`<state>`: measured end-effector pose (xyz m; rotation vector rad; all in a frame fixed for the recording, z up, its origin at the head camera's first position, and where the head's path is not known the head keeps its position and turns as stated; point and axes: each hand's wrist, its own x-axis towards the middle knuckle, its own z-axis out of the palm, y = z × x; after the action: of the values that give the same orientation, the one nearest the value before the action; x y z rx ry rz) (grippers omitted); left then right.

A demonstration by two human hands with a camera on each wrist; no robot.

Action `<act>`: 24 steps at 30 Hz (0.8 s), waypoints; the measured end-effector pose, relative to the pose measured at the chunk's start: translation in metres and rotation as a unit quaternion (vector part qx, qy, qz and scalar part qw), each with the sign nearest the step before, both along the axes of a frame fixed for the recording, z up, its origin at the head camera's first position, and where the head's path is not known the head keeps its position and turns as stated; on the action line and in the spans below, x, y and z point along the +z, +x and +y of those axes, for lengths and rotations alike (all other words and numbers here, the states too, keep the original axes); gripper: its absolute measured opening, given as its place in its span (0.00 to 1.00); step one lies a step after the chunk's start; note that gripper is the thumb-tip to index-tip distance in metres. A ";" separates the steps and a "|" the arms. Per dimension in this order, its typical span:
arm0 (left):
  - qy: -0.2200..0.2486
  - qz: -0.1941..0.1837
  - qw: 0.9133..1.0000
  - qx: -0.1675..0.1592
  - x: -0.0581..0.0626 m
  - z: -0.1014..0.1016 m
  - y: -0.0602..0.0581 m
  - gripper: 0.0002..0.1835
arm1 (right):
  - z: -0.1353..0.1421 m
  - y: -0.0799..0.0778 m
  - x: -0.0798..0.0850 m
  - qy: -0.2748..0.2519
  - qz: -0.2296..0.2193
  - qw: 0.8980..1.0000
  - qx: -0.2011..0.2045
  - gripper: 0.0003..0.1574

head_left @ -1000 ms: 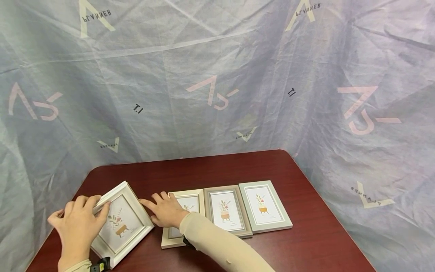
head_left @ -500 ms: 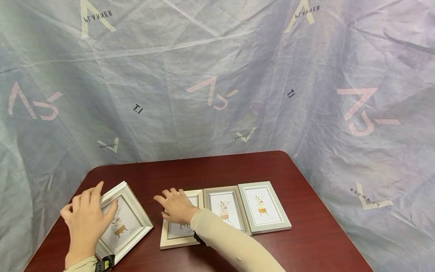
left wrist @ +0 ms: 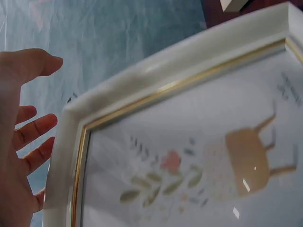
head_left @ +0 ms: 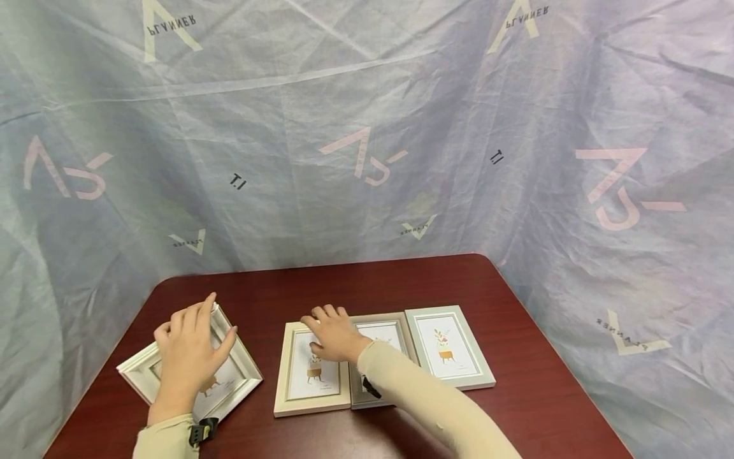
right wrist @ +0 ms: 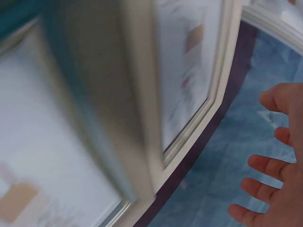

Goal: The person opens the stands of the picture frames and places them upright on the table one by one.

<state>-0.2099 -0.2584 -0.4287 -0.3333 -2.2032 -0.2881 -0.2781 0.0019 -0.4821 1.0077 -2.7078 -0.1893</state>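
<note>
At the table's left, a white picture frame point(head_left: 249, 370) with a flower-pot print stands turned at an angle and tilted. My left hand point(head_left: 186, 350) is over its upper part, covering much of the print. In the left wrist view, that hand's point(left wrist: 23, 127) thumb stands free and its fingers spread beside the frame's point(left wrist: 156, 75) edge. To the right lies a cream picture frame point(head_left: 301, 382). Above its upper right corner is my right hand point(head_left: 338, 335), fingers spread, holding nothing. Its sleeve hides part of a taupe picture frame point(head_left: 410, 341).
A pale grey-green picture frame point(head_left: 447, 347) ends the row of three lying frames on the right, side by side. Beneath everything is a dark red table point(head_left: 321, 287) with rounded far corners. A grey printed cloth point(head_left: 367, 191) hangs behind and at both sides.
My left hand has come off the white frame's left edge and moved right across it. My right hand has drawn away to the right, over the cream frame. The frames stay about where they were.
</note>
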 end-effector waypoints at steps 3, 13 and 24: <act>-0.011 0.002 1.000 -0.011 -0.002 0.008 -0.005 0.38 | 0.016 -0.002 0.000 -0.006 0.002 1.000 0.000 0.34; -0.043 0.003 0.996 -0.072 -0.014 0.041 -0.017 0.37 | 0.055 -0.001 0.004 -0.028 0.014 1.000 0.000 0.31; -0.092 -0.071 0.988 -0.103 -0.030 0.072 -0.021 0.40 | 0.094 0.006 0.010 -0.066 -0.009 0.998 -0.020 0.29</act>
<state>-0.2311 -0.1865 -0.4585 -0.6641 -2.3452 -0.2266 -0.2721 0.0958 -0.4726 0.9230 -2.7175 -0.0081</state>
